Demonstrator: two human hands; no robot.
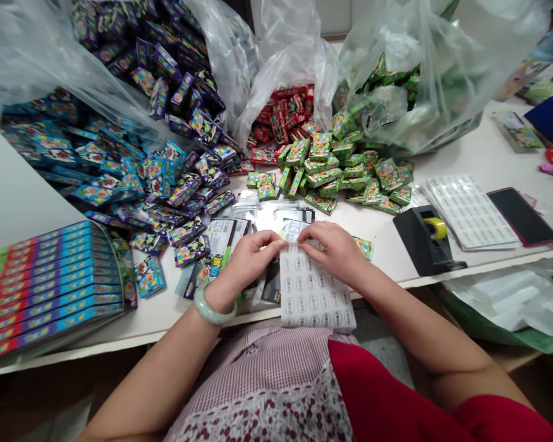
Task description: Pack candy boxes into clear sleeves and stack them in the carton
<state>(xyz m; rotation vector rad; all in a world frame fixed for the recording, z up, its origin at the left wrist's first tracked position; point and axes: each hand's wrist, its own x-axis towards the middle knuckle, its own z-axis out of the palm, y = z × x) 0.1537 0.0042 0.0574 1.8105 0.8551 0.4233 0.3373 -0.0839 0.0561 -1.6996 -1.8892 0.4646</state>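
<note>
A white sheet of oval stickers (316, 294) hangs over the table's front edge. Both hands pinch at its top edge, close together. My left hand (253, 258), with a pale green bangle (215, 305) on its wrist, has thumb and finger pressed together at the sheet's upper left. My right hand (334, 248) is closed on the upper edge just beside it. Whether a single sticker is between the fingertips cannot be made out. Printed plastic pouches (219, 242) lie under and left of the sheet.
Small blue boxes (152, 175), purple boxes (191, 233), red boxes (286, 113) and green boxes (322, 166) spill from clear bags. Stacked boxes (55, 282) stand left. At right are a tape dispenser (426, 245), sticker sheets (472, 212) and a phone (520, 215).
</note>
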